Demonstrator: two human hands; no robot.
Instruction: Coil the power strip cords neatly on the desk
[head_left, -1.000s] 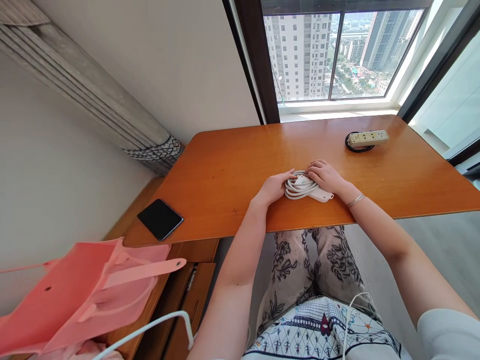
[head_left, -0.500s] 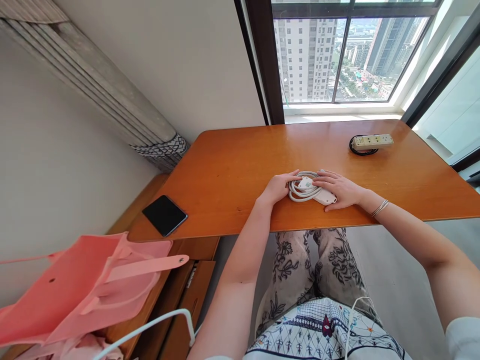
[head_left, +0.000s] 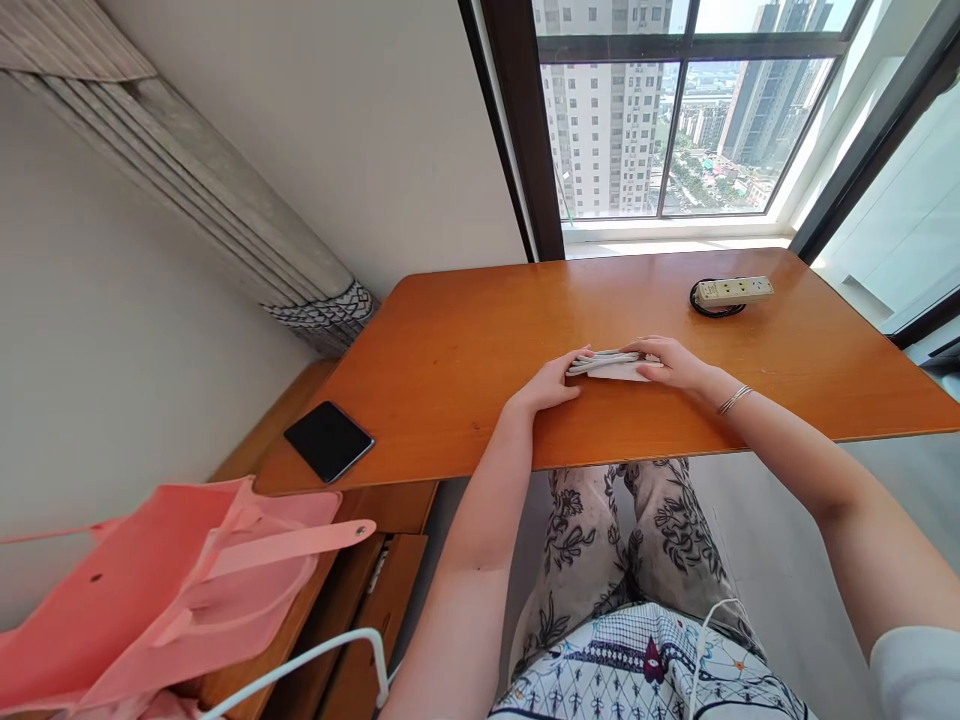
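Note:
A white power strip with its coiled light-grey cord is held between my hands over the front middle of the wooden table. It is tipped up so that a long side faces me. My left hand grips the coil at the left end, thumb and fingers around it. At the other end, my right hand closes on the strip, fingers over the top and thumb below. Whether its far edge touches the table is hidden.
A cream power strip with a black cord lies at the back right of the table. A black tablet rests at the left edge. A pink bag stands at lower left, beside a white curved bar.
The white power strip and its coil have turned from lying flat to tipped up. My right hand has shifted slightly up and left, gripping the strip's end. The view has tilted slightly upward.

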